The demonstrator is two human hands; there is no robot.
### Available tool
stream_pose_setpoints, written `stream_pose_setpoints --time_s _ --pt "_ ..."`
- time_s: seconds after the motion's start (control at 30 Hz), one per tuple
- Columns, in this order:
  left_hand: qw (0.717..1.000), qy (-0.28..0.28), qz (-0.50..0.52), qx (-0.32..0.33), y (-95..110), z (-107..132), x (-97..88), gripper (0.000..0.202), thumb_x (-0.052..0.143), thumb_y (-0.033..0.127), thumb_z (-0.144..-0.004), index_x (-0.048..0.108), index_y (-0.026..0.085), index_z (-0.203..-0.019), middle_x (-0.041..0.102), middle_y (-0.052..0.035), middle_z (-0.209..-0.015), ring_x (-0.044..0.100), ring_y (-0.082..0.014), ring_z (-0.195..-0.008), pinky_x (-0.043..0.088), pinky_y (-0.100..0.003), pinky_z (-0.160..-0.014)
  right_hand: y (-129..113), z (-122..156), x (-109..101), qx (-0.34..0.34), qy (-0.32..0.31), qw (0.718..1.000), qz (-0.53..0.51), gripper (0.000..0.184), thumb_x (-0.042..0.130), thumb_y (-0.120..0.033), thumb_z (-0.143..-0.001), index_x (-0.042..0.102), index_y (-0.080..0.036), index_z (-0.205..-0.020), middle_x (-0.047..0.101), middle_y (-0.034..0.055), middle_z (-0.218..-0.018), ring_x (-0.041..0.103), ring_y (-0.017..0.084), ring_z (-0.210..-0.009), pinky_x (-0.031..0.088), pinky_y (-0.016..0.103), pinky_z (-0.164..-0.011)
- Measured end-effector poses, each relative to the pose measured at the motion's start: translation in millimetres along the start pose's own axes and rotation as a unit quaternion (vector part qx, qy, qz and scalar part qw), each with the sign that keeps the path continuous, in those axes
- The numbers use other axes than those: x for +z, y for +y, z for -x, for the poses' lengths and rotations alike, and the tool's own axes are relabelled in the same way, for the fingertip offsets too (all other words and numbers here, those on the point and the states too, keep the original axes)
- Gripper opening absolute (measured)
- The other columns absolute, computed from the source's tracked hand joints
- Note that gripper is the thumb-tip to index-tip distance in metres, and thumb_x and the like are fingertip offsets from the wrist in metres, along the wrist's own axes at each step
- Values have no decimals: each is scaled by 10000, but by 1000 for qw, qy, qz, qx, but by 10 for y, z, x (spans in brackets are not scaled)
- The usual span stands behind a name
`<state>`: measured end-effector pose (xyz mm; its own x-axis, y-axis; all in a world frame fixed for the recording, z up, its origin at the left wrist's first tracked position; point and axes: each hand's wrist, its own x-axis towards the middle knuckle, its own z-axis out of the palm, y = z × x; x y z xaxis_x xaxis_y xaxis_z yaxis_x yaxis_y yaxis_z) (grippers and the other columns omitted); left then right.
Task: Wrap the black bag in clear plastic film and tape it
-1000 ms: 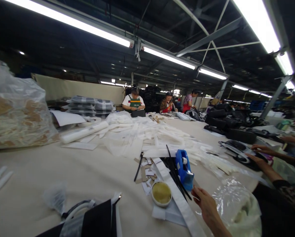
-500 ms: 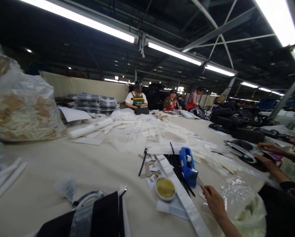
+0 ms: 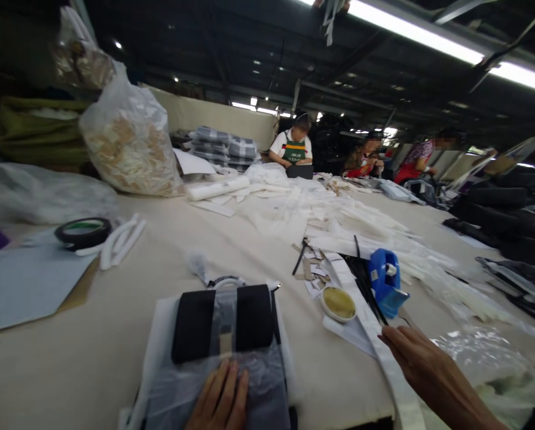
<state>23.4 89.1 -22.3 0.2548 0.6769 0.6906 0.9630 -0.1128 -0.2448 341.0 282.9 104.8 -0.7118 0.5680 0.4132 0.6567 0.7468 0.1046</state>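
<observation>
A black handbag [image 3: 253, 313] lies in front of me, partly covered by clear plastic film [image 3: 267, 376], with a translucent strip [image 3: 225, 307] down the middle of its flap. Flat on the film, just below the clasp area, my left hand [image 3: 222, 397] rests with fingers stretched out. To the right, my right hand [image 3: 422, 358] has its fingertips pinched together beside a long white strip [image 3: 366, 322] and the ends of black straps [image 3: 361, 280]. What those fingertips hold is too small to make out. A blue tape dispenser [image 3: 386, 283] stands just beyond them.
A round tin [image 3: 339, 303] of yellowish stuff sits near paper scraps [image 3: 314, 269]. Plastic wrapping [image 3: 486, 364] bulges at right. Black tape [image 3: 83, 232] and white tubes [image 3: 124, 239] lie left. A scrap-filled bag [image 3: 133, 137] stands behind. Several people work across the table, one in a green apron [image 3: 295, 153].
My view has swung left and down, bringing the whole handbag and my left hand into sight. My right hand is still pinched near the tape dispenser. The co-worker's hands at right have left view.
</observation>
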Motion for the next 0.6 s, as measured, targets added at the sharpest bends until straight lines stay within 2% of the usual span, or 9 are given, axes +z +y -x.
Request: stream_pose_setpoints --time_s 0.1,0.17,0.23,0.33,0.43,0.6 --pt "998 -55 7 -38 112 -90 -145 339 327 198 -900 512 93 -1163 522 -139 -1203 389 -287 -1224 228 -406 -1079 -303 -175 -83 -65 29 996 -49 259 351 -311 -921 577 -223 -831 546 12 -630 535 129 -530 383 242 -494" --pt "995 -89 6 -47 161 -137 -211 354 353 233 -901 494 102 -1197 512 -129 -1229 403 -285 -1209 193 -433 -1077 -510 -286 -103 -90 31 990 -102 198 409 -329 -899 578 -235 -857 567 17 -657 549 132 -547 399 238 -502" --pt "992 -105 4 -63 186 -169 -249 357 370 240 -897 493 114 -1208 514 -113 -1238 403 -277 -1205 145 -457 -1079 -722 -390 -106 -100 7 982 -162 151 454 -337 -880 574 -248 -855 569 15 -667 549 134 -552 406 235 -497" --pt "989 -128 4 -77 203 -188 -276 362 383 248 -899 485 122 -1222 513 -102 -1248 388 -273 -1215 108 -467 -1077 -1042 -530 -106 -97 -61 960 -257 123 470 -326 -879 560 -256 -834 548 0 -656 536 128 -557 412 224 -499" --pt "986 -145 11 -77 221 -183 -286 397 384 282 -903 447 115 -1258 489 -110 -1274 349 -286 -1243 100 -469 -1073 -1306 -635 -80 -74 -147 926 -340 208 437 -343 -894 527 -241 -737 532 -11 -630 523 121 -557 410 215 -505" --pt "984 -159 24 -81 254 -154 -267 451 367 290 -900 380 91 -1304 415 -138 -1339 263 -321 -1290 106 -485 -1069 -1490 -702 154 -16 -288 881 -374 292 390 -408 -892 473 -219 -685 497 -31 -597 474 117 -544 361 220 -512"
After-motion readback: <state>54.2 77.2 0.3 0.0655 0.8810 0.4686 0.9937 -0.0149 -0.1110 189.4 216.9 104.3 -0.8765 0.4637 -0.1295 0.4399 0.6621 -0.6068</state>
